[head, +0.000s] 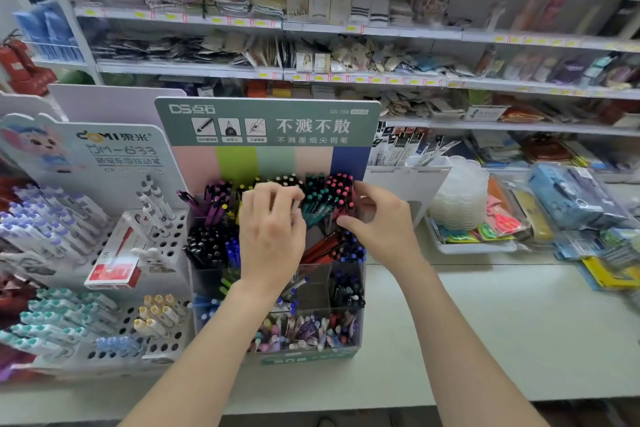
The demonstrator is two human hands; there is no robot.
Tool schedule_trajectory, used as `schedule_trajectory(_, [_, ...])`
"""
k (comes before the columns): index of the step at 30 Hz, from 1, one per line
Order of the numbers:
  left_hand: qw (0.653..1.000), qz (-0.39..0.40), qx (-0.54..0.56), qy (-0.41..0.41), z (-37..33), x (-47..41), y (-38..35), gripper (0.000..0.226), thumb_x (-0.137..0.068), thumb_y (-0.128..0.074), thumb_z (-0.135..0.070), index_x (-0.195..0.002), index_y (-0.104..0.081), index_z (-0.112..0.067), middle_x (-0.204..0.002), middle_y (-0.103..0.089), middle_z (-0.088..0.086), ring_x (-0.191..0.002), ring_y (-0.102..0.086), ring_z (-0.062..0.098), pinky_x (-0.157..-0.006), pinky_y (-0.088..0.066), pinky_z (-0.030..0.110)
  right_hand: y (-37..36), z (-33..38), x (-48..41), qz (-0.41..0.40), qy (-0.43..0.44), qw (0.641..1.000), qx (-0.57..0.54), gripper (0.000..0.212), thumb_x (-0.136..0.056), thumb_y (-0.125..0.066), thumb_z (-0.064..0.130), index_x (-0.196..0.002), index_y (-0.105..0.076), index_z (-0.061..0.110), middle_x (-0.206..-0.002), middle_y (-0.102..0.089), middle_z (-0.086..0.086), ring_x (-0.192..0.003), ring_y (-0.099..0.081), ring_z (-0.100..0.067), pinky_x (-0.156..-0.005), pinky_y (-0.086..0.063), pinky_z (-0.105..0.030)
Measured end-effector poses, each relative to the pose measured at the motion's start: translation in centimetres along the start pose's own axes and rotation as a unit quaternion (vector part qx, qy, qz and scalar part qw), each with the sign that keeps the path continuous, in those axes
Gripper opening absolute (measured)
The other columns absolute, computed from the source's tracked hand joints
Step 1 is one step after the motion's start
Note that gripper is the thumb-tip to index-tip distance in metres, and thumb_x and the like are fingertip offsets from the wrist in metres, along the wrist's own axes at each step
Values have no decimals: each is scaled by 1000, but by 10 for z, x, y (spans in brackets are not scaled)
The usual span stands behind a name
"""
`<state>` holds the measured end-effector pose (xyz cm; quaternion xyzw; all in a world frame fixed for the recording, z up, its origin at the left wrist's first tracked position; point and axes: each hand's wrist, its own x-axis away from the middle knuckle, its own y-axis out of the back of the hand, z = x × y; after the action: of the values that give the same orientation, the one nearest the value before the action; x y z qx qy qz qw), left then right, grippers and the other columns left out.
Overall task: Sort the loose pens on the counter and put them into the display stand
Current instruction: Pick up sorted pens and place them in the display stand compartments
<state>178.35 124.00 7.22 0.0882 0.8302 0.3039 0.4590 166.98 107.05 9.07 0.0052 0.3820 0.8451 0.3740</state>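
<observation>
The clear tiered display stand [346, 347] with a green header card stands on the counter, its compartments full of pens sorted by colour. My left hand [272, 232] reaches over the back row, its fingers curled down round dark pens [287, 180] there; the fingertips are hidden. My right hand [381, 222] is at the stand's back right corner, thumb and fingers curled round the bunch of pink-capped pens [341, 189]. Teal-capped pens [317, 199] stand between the two hands. Red pens [320, 248] lie slanted in the compartment below.
A white perforated pen stand [104, 156] with white, teal and yellow pens sits close on the left, a red box [112, 274] lying on it. A white tray [474, 246] of packaged goods is on the right. The pale counter [485, 322] runs in front. Stocked shelves rise behind.
</observation>
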Motion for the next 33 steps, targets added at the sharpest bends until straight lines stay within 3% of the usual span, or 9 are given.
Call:
schedule_trajectory(2, [1000,8,25,17,1,7,3,18,-90,-71,0,-103,-65,-11,-99,-56,3,-89,-53,25,-77,-51,41,-4,-1,21,-75,9,997,-20,55,-84,-87,15,-135,-68,22,-118,-69,9,-103,-66,-5,-97,-52,-23])
schedule_trajectory(5, [999,38,20,25,8,21,6,13,-91,-70,-5,-102,-63,-10,-98,-57,1,-85,-57,22,-70,-54,39,-19,-11,54,-172,-82,977,-99,38,-86,-69,-1,-111,-70,27,-103,-69,8,-86,-65,-8,-84,-59,-37])
schedule_trajectory(8, [995,78,-19,56,17,39,7,32,-91,-77,-27,-115,-65,-9,-108,-58,4,-96,-58,23,-79,-56,39,-33,-22,77,-96,-156,976,-115,48,-84,-66,0,-121,-66,31,-109,-66,7,-78,-63,-9,-74,-56,-26])
schedule_trajectory(11, [983,149,-75,72,23,55,4,71,-83,-85,-52,-130,-62,-4,-118,-56,10,-105,-57,29,-90,-54,42,-38,-23,85,-50,-81,994,-55,61,-83,-72,4,-137,-57,27,-122,-51,6,-82,-62,-6,-77,-53,-16])
schedule_trajectory(18, [952,182,-228,93,14,66,-2,85,-78,-86,-61,-135,-59,-4,-121,-61,14,-110,-51,35,-94,-46,47,-56,-2,75,0,-60,993,99,77,-93,-80,41,-155,-45,12,-132,-50,-5,-110,-60,-20,-93,-49,-26])
schedule_trajectory(21, [958,176,-211,87,7,66,-7,94,-73,-92,-56,-142,-54,-5,-130,-58,14,-115,-51,35,-99,-45,47,-54,1,60,13,-71,984,166,54,-101,-71,37,-144,-53,11,-128,-54,-7,-108,-66,-30,-83,-49,-33])
schedule_trajectory(25, [969,161,-183,31,-1,58,-7,78,-72,-92,-53,-134,-60,-18,-127,-57,7,-121,-50,32,-101,-38,49,-52,-9,56,3,-39,984,176,17,-104,-66,24,-118,-68,13,-114,-54,-3,-89,-67,-33,-70,-47,-35])
schedule_trajectory(29, [963,188,-191,-8,-8,48,-15,53,-77,-87,-58,-114,-71,-23,-114,-61,0,-112,-53,27,-91,-33,47,-56,-24,68,-97,-8,987,125,25,-96,-76,14,-120,-71,11,-118,-57,-5,-79,-65,-25,-71,-56,-32])
schedule_trajectory(33, [947,214,-238,-22,-15,41,-26,42,-78,-85,-56,-102,-72,-24,-113,-61,1,-111,-51,29,-93,-32,49,-53,-37,71,-149,-105,983,15,31,-92,-83,26,-116,-65,18,-108,-59,2,-73,-61,-10,-69,-43,-14])
